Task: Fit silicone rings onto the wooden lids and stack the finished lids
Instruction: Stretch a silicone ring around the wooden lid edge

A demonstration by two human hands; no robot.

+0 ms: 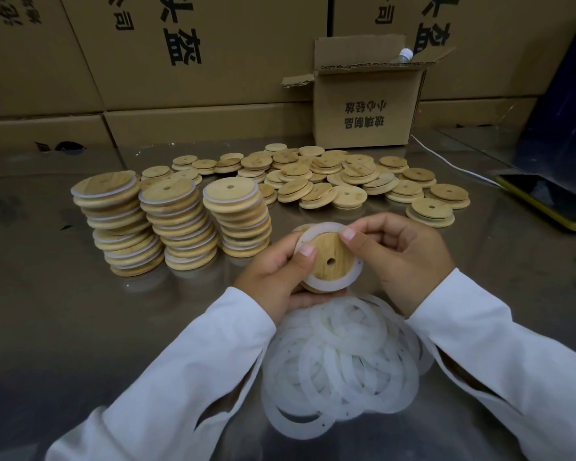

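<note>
My left hand (273, 274) cradles a round wooden lid (328, 257) with a small centre hole, thumb on its left edge. A white silicone ring (323, 229) lies around the lid's raised middle. My right hand (399, 251) pinches the ring's top right edge. A heap of loose silicone rings (340, 361) lies on the table just below my hands. Three stacks of ringed lids (177, 224) stand to the left. Several bare wooden lids (333, 181) are spread behind them.
The steel table (64, 311) has an open cardboard box (366, 104) at the back with a bottle inside. Large cartons (187, 51) wall off the rear. A phone (546, 201) with a white cable (446, 161) lies at the right edge.
</note>
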